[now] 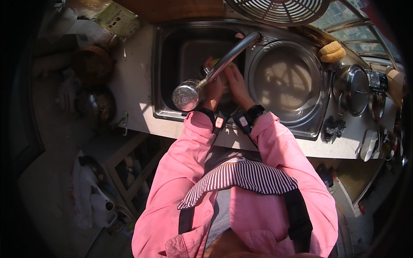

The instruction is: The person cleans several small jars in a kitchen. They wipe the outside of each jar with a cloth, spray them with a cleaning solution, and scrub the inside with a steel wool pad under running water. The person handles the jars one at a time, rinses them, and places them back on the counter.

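Both my hands are inside the left basin of a stainless steel double sink [155,64], under the curved metal faucet [230,54]. My left hand [214,88] is partly covered by the faucet and its clear spout attachment [186,96]. My right hand [237,82] lies just right of it, fingers pointing up and inwards. Something yellow-green [215,62] shows at the fingertips between the hands; its kind and exactly which hand grips it cannot be told. A large round metal basin [254,77] of cloudy water fills the right side of the sink.
Right of the sink are a yellow sponge [332,51], a steel wool scourer [334,129] and a lidded metal pot [357,90]. A slotted round metal rack [280,9] stands behind. On the left counter are a dark pot [95,104], a green clip [124,119] and a printed packet [116,20].
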Demonstrator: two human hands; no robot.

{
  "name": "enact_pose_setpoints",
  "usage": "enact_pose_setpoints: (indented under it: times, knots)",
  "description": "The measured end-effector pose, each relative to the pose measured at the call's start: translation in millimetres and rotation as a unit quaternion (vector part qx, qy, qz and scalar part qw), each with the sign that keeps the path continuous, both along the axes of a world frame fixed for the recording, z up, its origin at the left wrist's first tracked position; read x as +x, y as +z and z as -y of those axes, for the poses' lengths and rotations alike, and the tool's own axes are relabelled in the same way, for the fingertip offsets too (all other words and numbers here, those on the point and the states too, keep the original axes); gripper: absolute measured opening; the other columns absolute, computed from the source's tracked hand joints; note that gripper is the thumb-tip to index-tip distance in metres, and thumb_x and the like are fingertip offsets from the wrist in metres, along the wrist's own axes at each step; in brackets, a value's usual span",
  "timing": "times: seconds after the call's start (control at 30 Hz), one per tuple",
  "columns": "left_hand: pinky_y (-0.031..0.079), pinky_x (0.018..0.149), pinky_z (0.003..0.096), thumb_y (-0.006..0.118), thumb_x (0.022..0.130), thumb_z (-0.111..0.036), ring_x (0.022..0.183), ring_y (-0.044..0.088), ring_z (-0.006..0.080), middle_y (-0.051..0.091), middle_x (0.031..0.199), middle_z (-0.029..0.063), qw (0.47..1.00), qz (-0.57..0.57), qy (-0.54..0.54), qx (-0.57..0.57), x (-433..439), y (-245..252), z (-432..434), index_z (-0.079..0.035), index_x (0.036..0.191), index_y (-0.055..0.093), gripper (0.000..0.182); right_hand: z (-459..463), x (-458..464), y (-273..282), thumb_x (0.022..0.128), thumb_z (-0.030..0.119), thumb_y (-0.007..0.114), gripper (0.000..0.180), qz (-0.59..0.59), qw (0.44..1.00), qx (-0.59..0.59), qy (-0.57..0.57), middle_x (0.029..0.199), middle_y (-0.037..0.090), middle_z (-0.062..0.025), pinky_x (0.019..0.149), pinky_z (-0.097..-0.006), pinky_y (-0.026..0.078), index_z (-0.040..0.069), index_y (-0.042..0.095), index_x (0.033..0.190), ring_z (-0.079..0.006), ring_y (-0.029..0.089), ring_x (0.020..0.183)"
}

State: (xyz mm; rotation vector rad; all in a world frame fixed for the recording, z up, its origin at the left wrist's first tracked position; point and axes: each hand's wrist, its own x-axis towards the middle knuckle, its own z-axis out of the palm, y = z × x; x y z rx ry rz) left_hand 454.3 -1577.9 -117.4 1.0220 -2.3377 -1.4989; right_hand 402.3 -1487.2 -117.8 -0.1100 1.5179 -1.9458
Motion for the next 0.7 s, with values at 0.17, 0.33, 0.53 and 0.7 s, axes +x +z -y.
enact_pose_setpoints:
  times: [0.17,0.33,0.53,0.7]
  knots:
    - [0.048,0.1,0.0347,0.055,0.104,-0.016,0.118,0.059,0.0217,0.057,0.13,0.0145,0.995,0.058,0.058,0.062,11,1,7,-0.006,0.154,0.026,0.059,17,-5,2,0.106,0.032,0.052,0.054,0.039,0.998,-0.053,0.023,0.141,0.055,-0.0094,0.108,-0.0298,0.04,0.003,0.041,0.151,-0.0176,0.052,0.128]
    - [0.052,0.091,0.0379,0.046,0.108,-0.03,0.113,0.063,0.0245,0.063,0.125,0.0163,0.985,0.03,0.041,0.166,41,-20,18,-0.002,0.136,0.05,0.039,18,9,20,0.105,0.028,0.054,0.059,0.012,0.996,-0.058,0.059,0.144,0.053,-0.0115,0.109,-0.0318,0.042,0.005,0.036,0.156,-0.0198,0.053,0.129]
    - [0.048,0.1,0.0332,0.045,0.11,-0.028,0.123,0.053,0.0155,0.051,0.141,0.0104,0.967,-0.05,0.069,0.239,49,-43,6,-0.013,0.161,0.018,0.06,12,8,16,0.105,0.028,0.05,0.047,0.002,0.998,-0.059,0.016,0.134,0.059,-0.0048,0.104,-0.0314,0.045,0.006,0.047,0.147,-0.0146,0.055,0.121]
    - [0.046,0.103,0.0328,0.059,0.101,-0.017,0.12,0.054,0.0151,0.054,0.136,0.007,0.852,-0.204,0.062,0.478,57,-20,12,-0.015,0.162,0.018,0.073,9,-6,-3,0.107,0.029,0.053,0.052,0.274,0.932,-0.23,0.048,0.134,0.061,-0.0065,0.104,-0.0341,0.048,0.007,0.041,0.153,-0.0166,0.059,0.121]
